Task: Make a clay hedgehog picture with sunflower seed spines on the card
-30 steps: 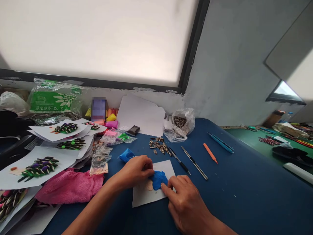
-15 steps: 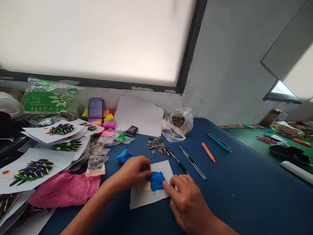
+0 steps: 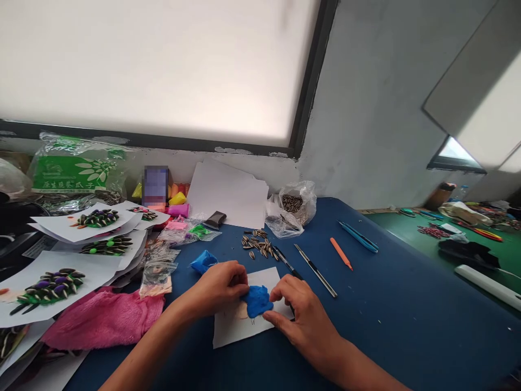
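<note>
A flattened patch of blue modelling clay [image 3: 257, 302] lies on a small sheet of white paper [image 3: 228, 332], overlapping a beige piece of clay [image 3: 241, 311] at its left. Short pen marks show just below it. My left hand [image 3: 226, 285] is closed, its curled fingertips pressed at the clay's upper left edge. At the right edge, my right hand [image 3: 299, 307] has thumb and forefinger curved around the clay's corner, touching it. Beyond my left hand rests a wrapped lump of blue clay [image 3: 203, 262]. Sunflower seeds [image 3: 260, 247] lie loose past the paper.
A pen [image 3: 287, 260], a craft knife [image 3: 315, 270], an orange marker [image 3: 341, 253] and blue tweezers [image 3: 358, 236] lie rightward. Seed-covered pictures [image 3: 52, 290] are stacked at left beside a pink cloth [image 3: 106, 320]. Behind are a seed bag [image 3: 293, 209] and blank paper [image 3: 228, 195].
My right thumb and forefinger have spread apart around the clay's right corner. My left hand stays at the upper left edge. The whole view has shifted slightly.
</note>
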A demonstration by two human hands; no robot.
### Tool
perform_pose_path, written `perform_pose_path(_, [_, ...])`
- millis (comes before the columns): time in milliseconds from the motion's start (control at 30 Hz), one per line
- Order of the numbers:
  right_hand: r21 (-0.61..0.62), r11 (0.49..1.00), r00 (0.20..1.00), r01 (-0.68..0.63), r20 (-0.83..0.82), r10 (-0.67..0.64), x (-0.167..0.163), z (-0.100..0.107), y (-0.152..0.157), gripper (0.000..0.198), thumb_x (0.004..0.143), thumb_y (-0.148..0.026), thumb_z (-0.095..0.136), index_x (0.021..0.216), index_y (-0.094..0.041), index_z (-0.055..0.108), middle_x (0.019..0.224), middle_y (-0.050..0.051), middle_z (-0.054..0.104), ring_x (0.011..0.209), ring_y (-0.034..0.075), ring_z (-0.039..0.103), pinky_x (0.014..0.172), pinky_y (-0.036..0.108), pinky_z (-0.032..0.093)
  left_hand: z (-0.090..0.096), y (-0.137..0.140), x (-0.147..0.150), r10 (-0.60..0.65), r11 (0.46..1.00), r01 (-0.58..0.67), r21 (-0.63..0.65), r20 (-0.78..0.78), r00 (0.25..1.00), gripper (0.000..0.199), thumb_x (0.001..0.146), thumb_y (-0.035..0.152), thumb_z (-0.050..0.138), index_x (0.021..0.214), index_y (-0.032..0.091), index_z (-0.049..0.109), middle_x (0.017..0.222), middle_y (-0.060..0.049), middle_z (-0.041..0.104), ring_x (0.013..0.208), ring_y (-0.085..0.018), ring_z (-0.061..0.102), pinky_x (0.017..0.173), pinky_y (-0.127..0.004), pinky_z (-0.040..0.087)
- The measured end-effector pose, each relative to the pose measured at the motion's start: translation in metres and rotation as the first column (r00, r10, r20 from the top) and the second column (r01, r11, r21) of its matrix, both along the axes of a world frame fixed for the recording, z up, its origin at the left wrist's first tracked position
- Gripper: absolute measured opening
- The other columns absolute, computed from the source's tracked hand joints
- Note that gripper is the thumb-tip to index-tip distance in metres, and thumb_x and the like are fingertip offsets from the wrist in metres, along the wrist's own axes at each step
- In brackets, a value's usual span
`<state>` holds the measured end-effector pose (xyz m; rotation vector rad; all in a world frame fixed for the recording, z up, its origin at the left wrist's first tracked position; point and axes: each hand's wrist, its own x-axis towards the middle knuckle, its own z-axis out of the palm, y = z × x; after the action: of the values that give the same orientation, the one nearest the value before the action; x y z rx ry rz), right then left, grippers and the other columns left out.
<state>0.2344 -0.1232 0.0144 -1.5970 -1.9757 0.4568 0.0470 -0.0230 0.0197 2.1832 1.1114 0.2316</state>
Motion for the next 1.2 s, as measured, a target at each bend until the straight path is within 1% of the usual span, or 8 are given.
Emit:
perform_pose_path(167, [-0.087,0.996,0.999,0.016,0.036,-0.013,-0.006,0.002,0.008,0.017,0.075,-0.013,0.076,0.079,-0.019,0.060,0.089,0.001,0.061,0.089,0.019,0.055,0.081,0.030,0.037,0.001,-0.001,-0.001,-0.022,1.000,0.022,-0.012,0.009,1.000,0.013,0.072,0.023,0.052,0.075,0.017,0.064,0.074,-0.001,0.059,0.068,-0.016,0.054,0.059,-0.023,0.038])
perform_pose_path(367, [-0.213,0.977,0.999,0.024,0.030,-0.018,0.000,0.016,0.013,0.011,0.077,-0.014,0.071,0.080,-0.018,0.061,0.087,0.000,0.061,0.082,0.016,0.055,0.074,0.026,0.038,0.001,0.001,-0.003,-0.030,0.999,0.031,-0.030,0.040,0.999,0.016,0.073,0.023,0.049,0.077,0.018,0.064,0.076,-0.001,0.060,0.071,-0.017,0.055,0.060,-0.024,0.039])
perform_pose_path(433, [-0.220,0.975,0.999,0.001,0.036,0.008,0.004,0.021,0.017,0.006,0.081,-0.016,0.065,0.087,-0.019,0.065,0.091,0.002,0.063,0.081,0.016,0.057,0.072,0.026,0.040,-0.001,0.002,-0.004,-0.034,0.999,0.036,-0.031,0.044,0.998,0.016,0.074,0.024,0.050,0.079,0.018,0.064,0.074,-0.001,0.060,0.069,-0.016,0.054,0.059,-0.024,0.039])
perform_pose_path(567, [-0.220,0.973,0.994,-0.062,0.073,0.080,0.006,0.027,0.031,0.020,0.085,-0.020,0.059,0.102,-0.017,0.070,0.096,0.006,0.067,0.082,0.016,0.061,0.074,0.026,0.042,-0.003,0.004,-0.005,-0.038,0.998,0.040,-0.042,0.050,0.998,0.017,0.075,0.026,0.050,0.081,0.018,0.063,0.071,0.001,0.058,0.067,-0.016,0.053,0.057,-0.024,0.037])
perform_pose_path(733, [-0.264,0.954,0.979,-0.144,0.105,0.176,0.000,0.026,0.046,0.016,0.077,-0.013,0.061,0.085,-0.018,0.075,0.079,0.002,0.069,0.072,0.015,0.061,0.064,0.022,0.040,-0.001,0.002,-0.004,-0.011,0.997,0.017,-0.071,0.083,0.997,0.017,0.074,0.025,0.051,0.085,0.019,0.063,0.071,0.002,0.057,0.067,-0.016,0.052,0.058,-0.023,0.036])
perform_pose_path(867, [-0.282,0.951,0.990,-0.129,0.021,0.140,0.000,0.020,0.048,0.017,0.074,-0.010,0.061,0.082,-0.018,0.074,0.071,-0.001,0.068,0.065,0.012,0.059,0.059,0.020,0.038,0.000,0.000,-0.003,0.001,0.998,0.005,-0.069,0.075,0.997,0.019,0.074,0.024,0.050,0.085,0.019,0.065,0.072,0.001,0.057,0.067,-0.015,0.051,0.058,-0.023,0.036])
perform_pose_path(1000, [-0.260,0.957,0.991,-0.132,-0.041,0.126,0.004,0.017,0.044,0.019,0.077,-0.010,0.059,0.080,-0.019,0.075,0.074,0.000,0.071,0.069,0.013,0.063,0.063,0.021,0.041,0.002,-0.001,-0.003,0.002,0.998,0.001,-0.059,0.057,0.998,0.023,0.076,0.025,0.048,0.087,0.020,0.067,0.073,0.001,0.057,0.068,-0.016,0.050,0.057,-0.023,0.036])
perform_pose_path(1200, [-0.258,0.950,0.984,-0.175,-0.073,0.162,0.013,0.023,0.042,0.022,0.085,-0.017,0.056,0.089,-0.021,0.078,0.089,0.003,0.075,0.079,0.016,0.066,0.070,0.024,0.045,0.004,-0.002,-0.003,-0.005,0.998,0.008,-0.063,0.044,0.999,0.025,0.076,0.028,0.047,0.089,0.020,0.068,0.075,-0.001,0.058,0.069,-0.017,0.050,0.057,-0.023,0.036])
